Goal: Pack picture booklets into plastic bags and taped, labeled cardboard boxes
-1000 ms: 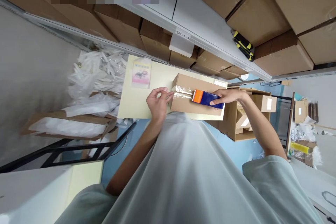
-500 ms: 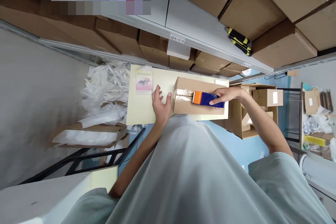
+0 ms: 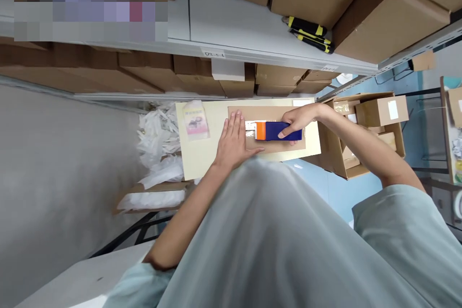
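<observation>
Right hand (image 3: 299,118) has its grip clamped on the blue-and-orange tape dispenser (image 3: 276,131), fingers wrapped over the blue body, orange end pointing toward the left hand. Dispenser sits on top of the cardboard box (image 3: 288,144), along the centre seam. Left hand (image 3: 234,142) lies flat, fingers spread and not closed on anything, palm pressing the box's near-left end, just beside the dispenser's orange end. A short shiny strip of clear tape (image 3: 250,127) shows between the two hands, lying on the seam.

Box rests on the pale yellow counter (image 3: 197,159), flaps down. Judging from this: flaps closed, tape started at the left end and held down; most of the seam under and past the dispenser looks untaped, cut not yet made.

Small packaged item (image 3: 195,121) lies on the counter left of the box, apart from it. White plastic bags (image 3: 159,139) piled beyond the counter edge. Open carton (image 3: 361,154) with smaller boxes at right. Shelf above holds yellow-black tools (image 3: 308,33).
</observation>
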Tool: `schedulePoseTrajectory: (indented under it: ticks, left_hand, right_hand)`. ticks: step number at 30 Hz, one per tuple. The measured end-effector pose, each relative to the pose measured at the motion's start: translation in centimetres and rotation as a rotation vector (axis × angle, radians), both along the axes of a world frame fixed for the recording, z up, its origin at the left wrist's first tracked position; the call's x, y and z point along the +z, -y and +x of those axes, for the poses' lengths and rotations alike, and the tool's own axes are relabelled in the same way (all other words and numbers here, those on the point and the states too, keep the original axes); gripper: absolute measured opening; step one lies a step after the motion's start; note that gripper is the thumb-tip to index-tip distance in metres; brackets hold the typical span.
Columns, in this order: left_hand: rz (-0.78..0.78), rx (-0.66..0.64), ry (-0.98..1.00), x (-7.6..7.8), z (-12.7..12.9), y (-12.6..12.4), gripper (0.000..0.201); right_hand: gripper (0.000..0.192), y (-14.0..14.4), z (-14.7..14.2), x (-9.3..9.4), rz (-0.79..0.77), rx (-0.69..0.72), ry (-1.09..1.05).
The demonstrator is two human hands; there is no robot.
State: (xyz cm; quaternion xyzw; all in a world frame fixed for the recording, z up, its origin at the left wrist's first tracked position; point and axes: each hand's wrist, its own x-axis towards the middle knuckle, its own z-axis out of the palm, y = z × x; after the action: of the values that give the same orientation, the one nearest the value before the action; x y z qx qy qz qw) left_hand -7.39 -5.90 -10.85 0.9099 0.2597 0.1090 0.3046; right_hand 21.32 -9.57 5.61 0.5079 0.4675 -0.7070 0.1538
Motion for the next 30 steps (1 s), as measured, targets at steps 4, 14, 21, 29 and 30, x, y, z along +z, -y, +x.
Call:
schedulePoseTrajectory:
  ticks: [4,14,21,29,30]
  left_hand:
    - [0.019,-0.008,-0.048,0.3,0.0,-0.2,0.14]
    - [-0.072,0.055,-0.099,0.9,0.4,-0.2,0.144]
    - [0.024,0.047,-0.209,1.3,1.0,-0.1,0.148]
    - [0.079,0.046,-0.302,1.5,1.3,-0.1,0.146]
    - [0.077,0.051,-0.312,1.6,1.3,0.0,0.145]
  right_hand:
    - [0.078,2.6,3.8,0.8,-0.017,-0.012,-0.014]
    - [0.059,14.1,17.7,2.9,-0.092,-0.228,0.16]
    - [0.055,14.3,20.6,-1.4,-0.034,-0.324,0.131]
    - [0.06,12.5,20.5,-7.2,0.033,-0.163,0.039]
    - [0.06,12.5,20.3,-7.5,0.048,-0.127,0.029]
